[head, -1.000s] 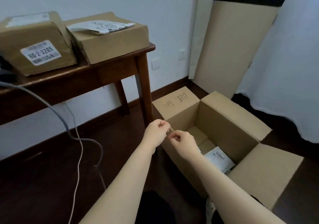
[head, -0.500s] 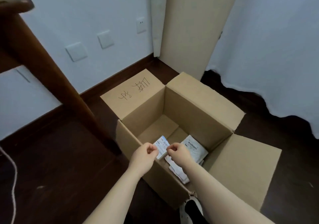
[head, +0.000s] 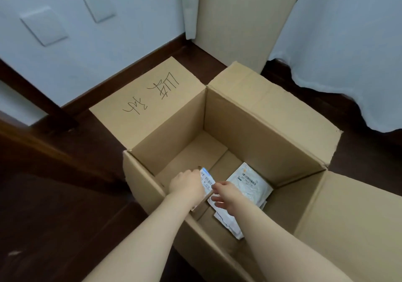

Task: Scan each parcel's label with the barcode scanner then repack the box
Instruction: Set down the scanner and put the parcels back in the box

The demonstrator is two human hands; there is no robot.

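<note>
Both arms have dropped into the open box on the floor. The left grip curls round a small labelled parcel by the near wall. The right grip, fingers loosely spread, touches the parcel's other edge above white mailers. Farther off, a flap bears handwriting.

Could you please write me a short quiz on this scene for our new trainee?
1. True or false: the cardboard box has its flaps closed.
2. The white mailers lie: A) on the floor, B) inside the box, C) on a flap.
3. Which hand is over the white mailers?
Key: 1 false; 2 B; 3 the right hand.
</note>
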